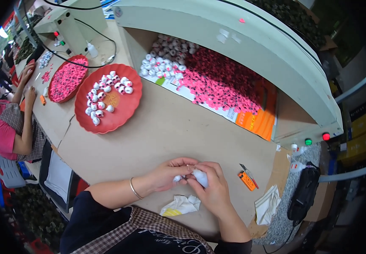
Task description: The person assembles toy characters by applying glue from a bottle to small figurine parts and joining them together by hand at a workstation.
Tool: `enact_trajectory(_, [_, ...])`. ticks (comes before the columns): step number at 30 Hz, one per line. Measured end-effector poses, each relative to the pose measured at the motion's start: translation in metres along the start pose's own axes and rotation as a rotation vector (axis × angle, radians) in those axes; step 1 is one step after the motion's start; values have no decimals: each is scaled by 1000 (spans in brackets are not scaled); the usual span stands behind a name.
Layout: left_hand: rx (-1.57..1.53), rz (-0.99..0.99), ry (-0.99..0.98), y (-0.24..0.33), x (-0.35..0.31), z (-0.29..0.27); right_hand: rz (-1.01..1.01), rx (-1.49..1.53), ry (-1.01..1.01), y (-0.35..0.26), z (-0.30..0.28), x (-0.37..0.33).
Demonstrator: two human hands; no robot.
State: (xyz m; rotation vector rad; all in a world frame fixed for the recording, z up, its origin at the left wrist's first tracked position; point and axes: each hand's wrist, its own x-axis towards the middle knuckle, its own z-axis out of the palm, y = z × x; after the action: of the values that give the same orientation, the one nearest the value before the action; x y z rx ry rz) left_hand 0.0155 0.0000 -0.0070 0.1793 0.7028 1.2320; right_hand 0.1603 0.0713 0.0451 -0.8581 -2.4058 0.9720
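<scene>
my left forearm (111, 192) slanting in from lower left of my remote view, my right forearm (232, 222) from lower right, left hand (169, 174) and right hand (213, 186) nearly meeting at lower centre, fingers (212, 168) curled inward

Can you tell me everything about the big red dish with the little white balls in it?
The red dish is round and shallow, with a wavy rim. It looks like shiny plastic and has a gold-coloured patch in its middle. It lies flat on the table, to the person's left. White balls with pink and dark marks cover part of it. Its edge meets or overlaps another red dish; I can't tell which. No hand touches it.
</scene>
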Motion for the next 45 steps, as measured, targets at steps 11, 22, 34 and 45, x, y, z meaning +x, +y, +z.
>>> enact_trajectory(11, [-63, 77, 28, 16, -3, -16, 420, 708, 97, 16, -52, -17])
enact_trajectory(22, [-21, 34, 55, 17, -2, -2, 380, 1142, 133, 32, -8, -18])
enact_trajectory(34, [-53, 122, 88, 12, -2, -4, 78, 887, 335, 34, 6, -21])
enact_trajectory(45, [15, 127, 73, 16, -4, -1, -67, 623, 414, 39, 16, -21])
